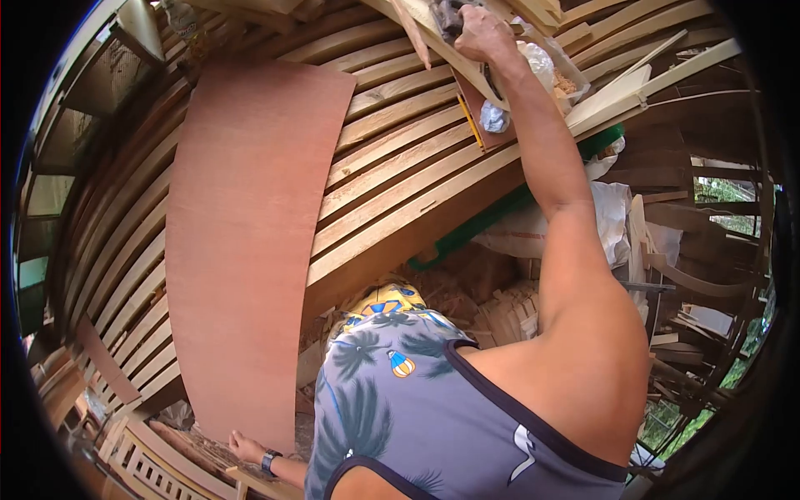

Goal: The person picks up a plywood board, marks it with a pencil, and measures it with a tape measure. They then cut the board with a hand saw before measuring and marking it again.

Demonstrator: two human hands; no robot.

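A long reddish-brown plywood sheet point(250, 225) lies across a row of wooden slats, with its near end sticking out past them. My left hand point(246, 447), with a watch on the wrist, is at that near end, its fingers closed at the edge. My right arm stretches to the far side, where my right hand point(485, 35) is closed around a dark tool point(448, 18), mostly hidden and cut off by the view's edge. Beside it runs a pale curved wood strip point(454, 57). A yellow pencil point(471, 123) lies on a small brown board below my right hand.
Light wooden slats point(400, 162) form the work surface. A plastic tub point(571, 79) with wood shavings, a crumpled bag point(495, 117) and loose strips point(617, 96) lie near my right forearm. Wood scraps point(508, 321) fill the floor beneath. A slatted wooden piece point(154, 471) stands at lower left.
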